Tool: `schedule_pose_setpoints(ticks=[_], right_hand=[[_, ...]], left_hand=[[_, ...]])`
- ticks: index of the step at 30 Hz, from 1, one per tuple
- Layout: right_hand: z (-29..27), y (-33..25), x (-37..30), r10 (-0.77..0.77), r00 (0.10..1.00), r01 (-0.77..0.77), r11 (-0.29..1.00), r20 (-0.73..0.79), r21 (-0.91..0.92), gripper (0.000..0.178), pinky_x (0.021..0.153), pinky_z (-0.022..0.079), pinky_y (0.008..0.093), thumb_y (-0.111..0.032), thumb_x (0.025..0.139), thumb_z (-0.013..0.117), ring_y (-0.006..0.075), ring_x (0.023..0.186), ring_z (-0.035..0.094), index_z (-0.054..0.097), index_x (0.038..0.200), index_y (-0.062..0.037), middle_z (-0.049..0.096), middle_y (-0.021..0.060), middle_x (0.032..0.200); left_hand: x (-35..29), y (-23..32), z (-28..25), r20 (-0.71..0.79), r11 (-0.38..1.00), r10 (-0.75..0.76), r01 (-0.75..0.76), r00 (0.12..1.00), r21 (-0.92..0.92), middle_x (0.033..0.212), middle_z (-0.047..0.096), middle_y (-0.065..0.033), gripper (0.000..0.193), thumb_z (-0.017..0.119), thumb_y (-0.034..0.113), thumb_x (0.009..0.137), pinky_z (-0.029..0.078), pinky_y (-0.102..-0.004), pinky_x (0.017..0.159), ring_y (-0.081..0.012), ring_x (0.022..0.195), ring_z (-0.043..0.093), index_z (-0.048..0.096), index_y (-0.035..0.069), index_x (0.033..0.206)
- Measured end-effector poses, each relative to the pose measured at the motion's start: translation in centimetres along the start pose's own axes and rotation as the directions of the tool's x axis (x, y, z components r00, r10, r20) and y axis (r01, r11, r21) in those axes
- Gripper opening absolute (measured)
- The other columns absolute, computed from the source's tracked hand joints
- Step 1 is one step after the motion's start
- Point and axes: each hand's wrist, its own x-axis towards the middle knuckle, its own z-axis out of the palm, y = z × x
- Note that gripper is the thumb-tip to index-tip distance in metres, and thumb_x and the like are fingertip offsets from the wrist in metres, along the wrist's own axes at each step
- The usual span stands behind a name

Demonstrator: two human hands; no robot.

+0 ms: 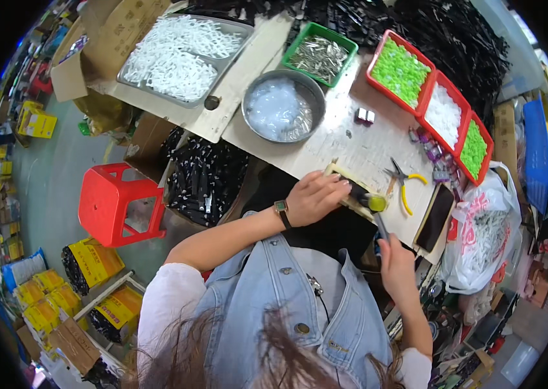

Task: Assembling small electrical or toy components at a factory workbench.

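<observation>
My right hand point(398, 262) is wrapped round the handle of a hammer point(382, 227), whose yellow-green head point(376, 202) hangs over the right end of a pale wooden block point(333, 170). From the left, my left hand point(316, 196) reaches across to that block. Its fingers are bent together on a dark piece point(355, 190), holding it close beside the hammer head; the shape of this piece is mostly hidden. Just beyond the hammer, pliers with yellow handles point(403, 178) lie spread on the table.
A metal bowl point(246, 117), a green tray of metal parts point(296, 39) and red trays point(422, 104) stand farther back. A grey tray of white parts point(245, 31) is at left. At right are a dark pad point(436, 217) and a plastic bag point(478, 259); a red stool point(109, 204) stands left.
</observation>
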Motion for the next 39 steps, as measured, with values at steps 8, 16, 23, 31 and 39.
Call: schedule_pose_setpoints(ticks=[8,16,23,31,39], right_hand=[[-2.7,-4.1,5.4,-0.204,0.978,0.205,0.979,0.034,-0.018,0.029,0.053,0.044,0.0454,-0.015,0.097,0.052,0.0444,0.064,0.059,0.053,0.118,0.0041,0.058,0.0267,0.068],[-3.7,-3.2,8.7,-0.186,0.938,0.247,0.951,0.291,-0.188,0.033,0.061,0.045,0.0543,-0.023,0.096,0.054,0.0471,0.07,0.06,0.054,0.119,0.0003,0.06,0.0269,0.07],[-7.8,19.5,18.4,-0.206,0.851,-0.134,0.804,-0.484,-0.579,0.039,0.08,0.045,0.0504,-0.018,0.098,0.043,0.0432,0.094,0.058,0.047,0.133,0.0008,0.06,0.0276,0.107],[-4.9,10.0,14.7,-0.259,0.878,-0.05,0.786,-0.402,-0.617,0.056,0.072,0.052,0.0355,-0.031,0.084,0.073,0.028,0.081,0.065,0.054,0.123,0.0043,0.066,0.0196,0.098],[-0.6,7.4,10.1,-0.39,0.896,0.332,0.906,-0.213,-0.262,0.065,0.076,0.05,0.0407,-0.035,0.083,0.07,0.0305,0.09,0.061,0.047,0.13,0.0025,0.061,0.0224,0.107]], left_hand=[[0.9,4.6,0.5,0.299,0.994,0.089,-0.067,0.95,-0.082,0.137,0.049,-0.0086,0.041,0.054,0.017,0.084,0.031,-0.039,0.112,-0.0232,0.13,0.044,0.054,0.008,0.123],[-0.4,4.5,1.5,0.319,0.996,0.092,-0.094,0.943,-0.01,0.139,0.046,-0.0099,0.058,0.053,0.018,0.081,0.025,-0.0403,0.116,-0.0252,0.133,0.039,0.045,0.007,0.137],[3.7,5.2,2.8,0.26,0.944,0.068,0.022,0.963,-0.33,0.125,0.052,-0.0178,0.033,0.06,0.022,0.074,0.037,-0.0428,0.101,-0.0306,0.12,0.048,0.061,0.009,0.104],[7.2,4.2,2.9,0.224,0.912,0.08,0.019,0.971,-0.41,0.097,0.057,-0.0144,0.016,0.067,0.032,0.074,0.04,-0.0498,0.08,-0.0317,0.098,0.054,0.064,0.018,0.081],[6.5,3.3,5.5,0.095,0.929,0.313,-0.284,0.945,-0.238,0.086,0.059,-0.0072,0.02,0.064,0.04,0.079,0.04,-0.046,0.072,-0.0282,0.088,0.055,0.066,0.02,0.075]])
